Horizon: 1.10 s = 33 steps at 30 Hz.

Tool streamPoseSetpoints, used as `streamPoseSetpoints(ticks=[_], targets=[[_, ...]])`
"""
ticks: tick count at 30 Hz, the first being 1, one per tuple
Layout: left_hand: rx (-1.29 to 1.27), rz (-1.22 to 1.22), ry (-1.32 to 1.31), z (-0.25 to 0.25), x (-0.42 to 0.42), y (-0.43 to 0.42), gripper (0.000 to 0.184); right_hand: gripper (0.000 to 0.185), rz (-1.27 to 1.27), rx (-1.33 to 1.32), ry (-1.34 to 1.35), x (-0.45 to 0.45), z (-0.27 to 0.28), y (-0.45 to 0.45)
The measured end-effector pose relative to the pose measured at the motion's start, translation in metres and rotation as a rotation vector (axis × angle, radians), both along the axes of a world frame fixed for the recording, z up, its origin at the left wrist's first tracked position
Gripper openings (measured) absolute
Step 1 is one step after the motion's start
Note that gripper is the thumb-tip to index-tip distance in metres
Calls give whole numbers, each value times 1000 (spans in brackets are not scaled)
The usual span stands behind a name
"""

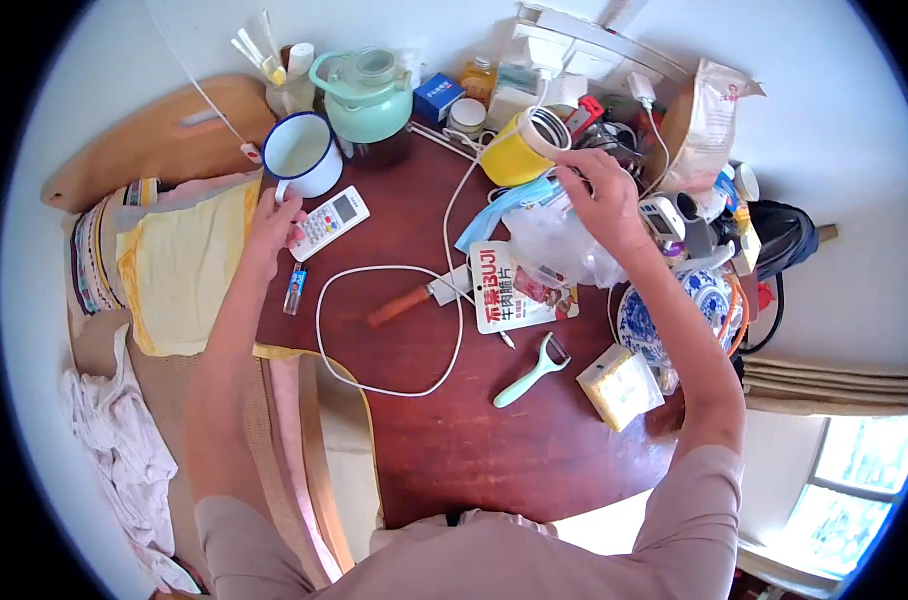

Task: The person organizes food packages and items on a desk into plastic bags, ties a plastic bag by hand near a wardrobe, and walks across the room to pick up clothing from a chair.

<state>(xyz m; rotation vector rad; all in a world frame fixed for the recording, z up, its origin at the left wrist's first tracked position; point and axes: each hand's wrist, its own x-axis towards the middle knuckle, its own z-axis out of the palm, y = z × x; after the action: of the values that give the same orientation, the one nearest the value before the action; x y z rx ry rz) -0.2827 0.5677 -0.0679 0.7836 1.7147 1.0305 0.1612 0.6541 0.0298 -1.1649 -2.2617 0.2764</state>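
My left hand (272, 228) is closed at the handle of a white enamel mug (314, 172) with a blue rim. Its fingertips also lie against the edge of a white remote control (332, 222). My right hand (606, 198) is over a crumpled clear plastic bag (549, 235), fingers curved and apart. Those fingertips are beside a yellow cup (514, 158); whether they touch it I cannot tell. A blue face mask (489, 220) lies partly under the bag. Below it is a white snack packet (509, 290).
A white cable (321, 320) loops over the table around a red-handled knife (399, 305). Nearer are a green peeler (530, 372) and a wrapped yellow pack (614, 388). A green jug (366, 100) stands at the back, a blue-and-white pot (642, 318) at the right.
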Motion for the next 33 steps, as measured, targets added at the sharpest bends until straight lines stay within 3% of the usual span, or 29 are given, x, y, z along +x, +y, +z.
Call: streamPoseSetpoints(ticks=[1,4,5,7,10,13,16,22,24,26,29,32,33], targets=[[21,27,3,-1,0,-4,35,36,-78,-235,111,10,4,-6],[110,145,72,1,5,-14,37,58,-20,-251,-43,29,31,-32],[156,183,108,0,4,-20,38,75,91,-337,-108,38,31,-43],[224,247,164,13,19,-36,36,74,-47,-200,-475,41,12,-79],[459,248,186,-10,35,-57,29,61,-156,-164,-759,30,-18,-102],[488,151,232,13,88,-100,22,39,49,-110,-798,39,-57,-111],[422,10,158,19,138,-158,19,23,189,41,-587,42,-57,-147],[297,-187,-59,2,234,-258,10,29,155,-77,-467,50,-28,-239],[259,-221,-179,-3,254,-281,10,30,120,-72,-394,44,-13,-270],[-39,-246,-525,27,264,-289,26,33,90,-69,-282,37,1,-301],[-324,-237,-1445,48,269,-286,46,35,111,-117,-93,32,-1,-342],[-128,-102,-1456,15,283,-301,57,39,259,-286,51,21,-5,-378],[-217,-15,-1579,-1,278,-306,49,46,261,-288,-5,17,-3,-387]])
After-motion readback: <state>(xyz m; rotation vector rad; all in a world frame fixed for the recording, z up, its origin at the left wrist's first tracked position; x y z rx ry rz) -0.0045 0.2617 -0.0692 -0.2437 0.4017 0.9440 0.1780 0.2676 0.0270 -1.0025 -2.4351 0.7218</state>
